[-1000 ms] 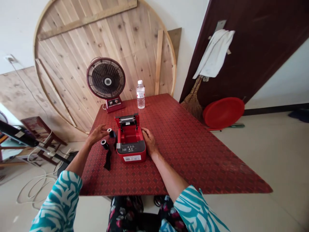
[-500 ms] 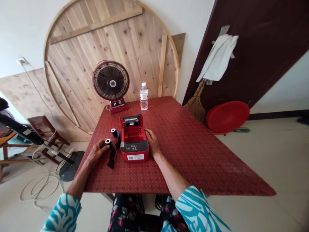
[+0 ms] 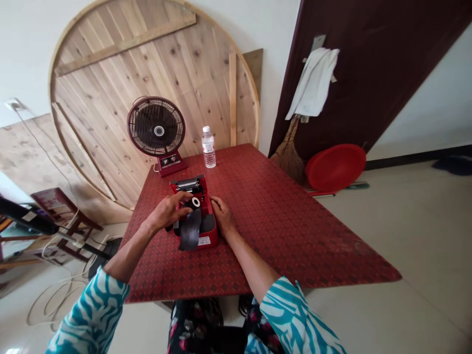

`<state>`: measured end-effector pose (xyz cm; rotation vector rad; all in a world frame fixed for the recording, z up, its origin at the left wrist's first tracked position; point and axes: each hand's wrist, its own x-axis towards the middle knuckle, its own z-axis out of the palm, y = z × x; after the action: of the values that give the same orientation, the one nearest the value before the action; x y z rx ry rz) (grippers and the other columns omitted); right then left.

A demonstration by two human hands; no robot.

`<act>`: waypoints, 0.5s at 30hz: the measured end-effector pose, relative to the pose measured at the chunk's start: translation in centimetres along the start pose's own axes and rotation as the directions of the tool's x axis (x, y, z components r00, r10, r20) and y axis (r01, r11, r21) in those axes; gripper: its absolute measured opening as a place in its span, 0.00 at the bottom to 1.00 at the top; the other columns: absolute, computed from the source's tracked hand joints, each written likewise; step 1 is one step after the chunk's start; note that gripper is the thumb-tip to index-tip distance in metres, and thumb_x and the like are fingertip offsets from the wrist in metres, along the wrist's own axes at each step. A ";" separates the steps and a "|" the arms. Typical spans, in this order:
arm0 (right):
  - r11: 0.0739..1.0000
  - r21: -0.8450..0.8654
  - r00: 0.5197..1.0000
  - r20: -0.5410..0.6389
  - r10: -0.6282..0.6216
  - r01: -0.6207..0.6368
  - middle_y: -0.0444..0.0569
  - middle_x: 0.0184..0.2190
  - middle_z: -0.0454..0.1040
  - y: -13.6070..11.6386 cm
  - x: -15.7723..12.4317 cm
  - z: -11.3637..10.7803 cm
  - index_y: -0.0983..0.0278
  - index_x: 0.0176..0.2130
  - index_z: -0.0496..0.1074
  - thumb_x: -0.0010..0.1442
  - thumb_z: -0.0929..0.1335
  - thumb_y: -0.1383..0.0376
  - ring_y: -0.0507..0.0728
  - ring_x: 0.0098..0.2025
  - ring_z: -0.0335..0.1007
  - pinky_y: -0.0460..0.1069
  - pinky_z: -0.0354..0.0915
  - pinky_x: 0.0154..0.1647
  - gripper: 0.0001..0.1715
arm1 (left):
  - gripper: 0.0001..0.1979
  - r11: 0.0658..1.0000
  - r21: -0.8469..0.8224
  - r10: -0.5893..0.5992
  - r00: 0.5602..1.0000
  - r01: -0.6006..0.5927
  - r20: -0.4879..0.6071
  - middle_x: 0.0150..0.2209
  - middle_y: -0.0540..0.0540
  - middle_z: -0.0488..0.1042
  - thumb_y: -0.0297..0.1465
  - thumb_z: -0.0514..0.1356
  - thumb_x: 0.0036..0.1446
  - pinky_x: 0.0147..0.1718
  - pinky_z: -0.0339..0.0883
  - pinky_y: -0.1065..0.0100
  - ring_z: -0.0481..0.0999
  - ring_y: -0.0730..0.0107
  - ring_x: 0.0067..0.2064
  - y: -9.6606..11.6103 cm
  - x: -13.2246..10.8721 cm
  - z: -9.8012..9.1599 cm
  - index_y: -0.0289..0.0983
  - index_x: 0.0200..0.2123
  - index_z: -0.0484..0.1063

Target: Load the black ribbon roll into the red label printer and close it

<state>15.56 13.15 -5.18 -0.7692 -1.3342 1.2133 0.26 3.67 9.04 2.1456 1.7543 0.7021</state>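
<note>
A small red printer (image 3: 206, 223) with its lid open stands on the red patterned table (image 3: 280, 226). My left hand (image 3: 167, 211) is closed on a black ribbon roll (image 3: 194, 202) with a white core and holds it over the printer's open bay. A loose black strip (image 3: 190, 231) hangs from the roll across the printer's front. My right hand (image 3: 221, 216) rests against the printer's right side, fingers curved on its casing. A second roll is hidden behind my left hand, if it is there.
A dark red desk fan (image 3: 157, 130) and a water bottle (image 3: 208, 147) stand at the table's far end. A big round wooden panel leans on the wall behind. A red basin (image 3: 335, 167) and a broom lie on the floor to the right; chairs and cables are to the left.
My left hand picked a black roll up from the table left of the printer and carried it right, over the open bay. The right hand stayed on the printer.
</note>
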 end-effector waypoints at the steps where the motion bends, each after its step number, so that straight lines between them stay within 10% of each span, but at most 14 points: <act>1: 1.000 0.000 1.000 0.001 -0.004 0.004 0.48 0.43 0.77 0.0 0.0 0.0 0.60 0.42 0.74 0.56 0.62 0.55 0.58 0.47 0.70 0.55 0.62 0.52 0.19 | 0.17 0.999 0.047 0.003 0.999 -0.005 0.035 0.43 0.46 0.77 0.31 0.60 0.53 0.45 0.66 0.66 0.75 0.64 0.44 0.0 0.5 0.4 0.40 0.48 0.71; 10: 1.000 0.013 1.000 -0.007 -0.005 0.005 0.49 0.44 0.77 1.0 0.3 0.1 0.60 0.42 0.74 0.56 0.62 0.55 0.58 0.48 0.70 0.55 0.62 0.53 0.20 | 0.15 0.918 0.396 -0.131 0.929 -0.019 0.347 0.44 0.47 0.78 0.26 0.60 0.52 0.42 0.65 0.70 0.75 0.62 0.46 -0.8 3.7 2.5 0.43 0.43 0.76; 15: 0.999 0.020 1.000 0.012 0.028 -0.029 0.51 0.44 0.76 1.4 0.4 -0.1 0.61 0.43 0.73 0.55 0.63 0.52 0.60 0.49 0.69 0.57 0.61 0.53 0.22 | 0.15 0.950 0.311 -0.116 0.910 -0.015 0.398 0.45 0.46 0.77 0.25 0.59 0.52 0.44 0.64 0.69 0.75 0.61 0.48 -1.6 4.2 2.8 0.41 0.43 0.76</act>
<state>15.30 13.95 -6.41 -0.7705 -1.3229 1.2534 1.07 8.38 6.67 2.2178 1.7594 -0.0576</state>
